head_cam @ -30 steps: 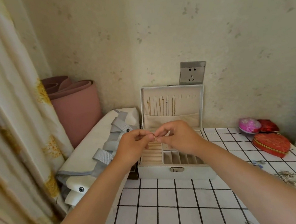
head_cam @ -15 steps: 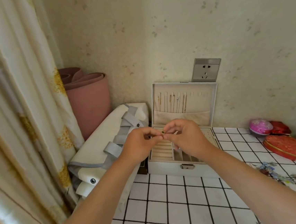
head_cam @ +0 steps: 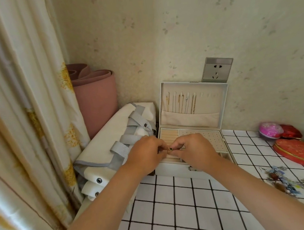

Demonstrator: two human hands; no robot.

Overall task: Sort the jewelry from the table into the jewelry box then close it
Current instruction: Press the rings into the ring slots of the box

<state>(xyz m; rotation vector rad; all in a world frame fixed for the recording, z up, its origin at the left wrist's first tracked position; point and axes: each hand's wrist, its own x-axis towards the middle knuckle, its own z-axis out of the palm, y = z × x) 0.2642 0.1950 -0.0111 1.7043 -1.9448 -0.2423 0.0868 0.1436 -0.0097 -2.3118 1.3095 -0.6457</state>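
The white jewelry box (head_cam: 223, 108) stands open against the wall, its lid upright with several thin necklaces hanging inside. Beige ring rolls and a perforated earring pad fill its base. Above the ring rolls my left hand (head_cam: 146, 157) and my right hand (head_cam: 195, 151) meet fingertip to fingertip. Between them they pinch a small ring with a dark green stone (head_cam: 170, 149). A loose heap of jewelry (head_cam: 293, 184) with blue and brown pieces lies on the checked tabletop at the right.
A red heart-shaped box (head_cam: 293, 151), a pink round box (head_cam: 270, 129) and another red box (head_cam: 291, 131) sit at the right by the wall. A white folded bag (head_cam: 113, 142) with grey straps lies left of the jewelry box. A pink rolled mat (head_cam: 96, 101) and a curtain (head_cam: 17, 109) stand at the left.
The view has shifted left and down, so the box appears further right. Both hands stay together over the ring rolls, and the green-stoned ring now shows between the fingertips.
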